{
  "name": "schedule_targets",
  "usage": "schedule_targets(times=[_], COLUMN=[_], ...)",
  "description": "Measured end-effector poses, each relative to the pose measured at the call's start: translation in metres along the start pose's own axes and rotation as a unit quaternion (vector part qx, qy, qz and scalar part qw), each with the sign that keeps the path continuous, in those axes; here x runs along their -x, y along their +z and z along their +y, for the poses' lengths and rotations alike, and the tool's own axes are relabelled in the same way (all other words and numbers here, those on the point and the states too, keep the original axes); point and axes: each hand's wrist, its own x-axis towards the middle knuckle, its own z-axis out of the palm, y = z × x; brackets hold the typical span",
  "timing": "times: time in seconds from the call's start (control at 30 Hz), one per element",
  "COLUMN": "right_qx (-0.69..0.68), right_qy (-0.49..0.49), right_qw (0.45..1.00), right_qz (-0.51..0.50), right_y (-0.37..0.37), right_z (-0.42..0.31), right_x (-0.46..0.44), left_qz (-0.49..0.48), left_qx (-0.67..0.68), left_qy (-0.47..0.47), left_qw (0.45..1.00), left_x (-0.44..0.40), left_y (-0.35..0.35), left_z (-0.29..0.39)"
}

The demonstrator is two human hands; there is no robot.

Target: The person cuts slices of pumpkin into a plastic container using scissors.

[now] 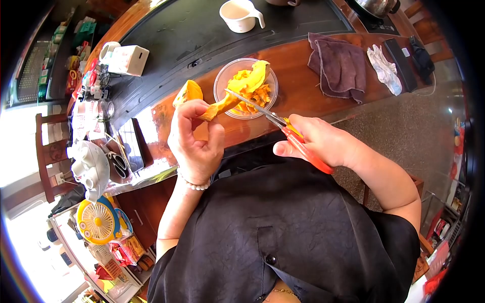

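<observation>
A glossy wooden table (298, 76) with a dark inset panel (177, 30) spans the room, a white cup (237, 17) at its far side and a brown cloth (339, 65) to the right. My left hand (198, 139) pinches one end of a yellow strip (226, 105) between thumb and fingers; the strip runs rightward from the fingertips to the clear bowl (218, 93), where yellow pieces (248, 83) are heaped. My right hand (323, 140), curled around the orange handles of the scissors (293, 135), is at the bowl's near right, the blades angled over it. Another yellow chunk (188, 92) shows just beyond my left knuckles.
</observation>
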Motion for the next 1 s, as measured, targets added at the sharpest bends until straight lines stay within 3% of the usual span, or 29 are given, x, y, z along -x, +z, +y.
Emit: schedule_targets(times=[0.23, 0.3, 0.43, 0.5, 0.53, 0.6, 0.7, 1.0], right_qx=[0.105, 0.094, -0.034, -0.127, -0.127, -0.254, -0.283, -0.262], right_qy=[-0.066, -0.082, -0.025, 0.014, 0.014, 0.079, 0.063, 0.055], right_qw=[0.984, 0.982, 0.998, 0.990, 0.990, 0.956, 0.947, 0.955], right_qz=[0.128, 0.145, 0.043, -0.053, -0.052, -0.126, -0.139, -0.126], right_y=[0.007, 0.007, 0.002, 0.000, 0.000, 0.000, 0.003, 0.006], right_z=[0.010, 0.014, 0.013, 0.013, 0.014, 0.015, 0.018, 0.014], right_x=[-0.001, -0.001, 0.001, -0.001, -0.001, -0.003, -0.008, -0.011], left_qz=[0.005, 0.019, 0.047, 0.039, 0.039, 0.012, 0.003, 0.006], left_qx=[-0.013, 0.096, 0.193, 0.171, 0.171, 0.107, 0.053, 0.095], left_qy=[0.033, -0.054, -0.128, -0.095, -0.095, -0.021, 0.013, -0.013], left_qw=[0.999, 0.994, 0.972, 0.980, 0.980, 0.994, 0.999, 0.995], left_x=[0.001, 0.002, 0.000, 0.002, 0.002, 0.005, 0.006, 0.009], left_y=[0.000, 0.000, -0.001, 0.000, 0.000, 0.000, -0.001, -0.001], left_z=[-0.003, -0.004, -0.003, -0.002, -0.005, -0.011, -0.009, -0.010])
